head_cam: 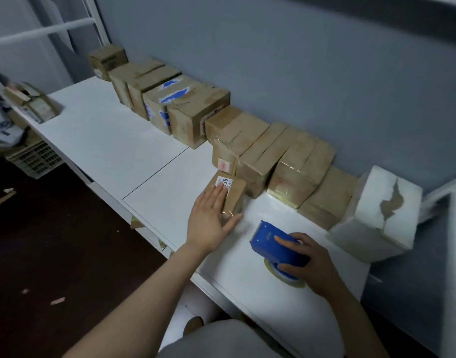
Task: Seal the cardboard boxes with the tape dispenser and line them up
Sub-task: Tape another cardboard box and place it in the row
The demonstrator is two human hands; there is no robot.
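- a grey-blue wall point(299, 60) runs behind everything, from the far left to the near right.
- a long white bench point(105, 130) stands against it, and a thin dark seam crosses its top near the middle.
- a row of cardboard boxes point(247, 130) sits on the bench along the wall. they are brown, of differing sizes, side by side and mostly touching. the nearer ones show glossy clear tape.
- a white-wrapped box point(382, 215) closes the near right end of the row, its covering torn so that brown shows through.
- a box with blue patches point(167, 99) stands in the far half of the row.
- a slatted crate point(35, 158) sits on the dark floor off the bench's left edge, with blurred clutter above it.
- the right hand point(309, 262) is curled round the tape dispenser, fingers over its top and thumb on its near side.
- the left hand point(208, 223) lies flat on the small box, fingers straight and together, thumb spread down the box's near side. it presses and grips nothing.
- the small box point(234, 196) stands on the bench in front of the row, just beside it and out of the line.
- the blue tape dispenser point(270, 241) is down at the bench top, to the right of the small box, near it but apart. its tape roll point(283, 279) is on the underside.
- a white printed label point(225, 182) lies on the small box's top, partly under the left fingertips.
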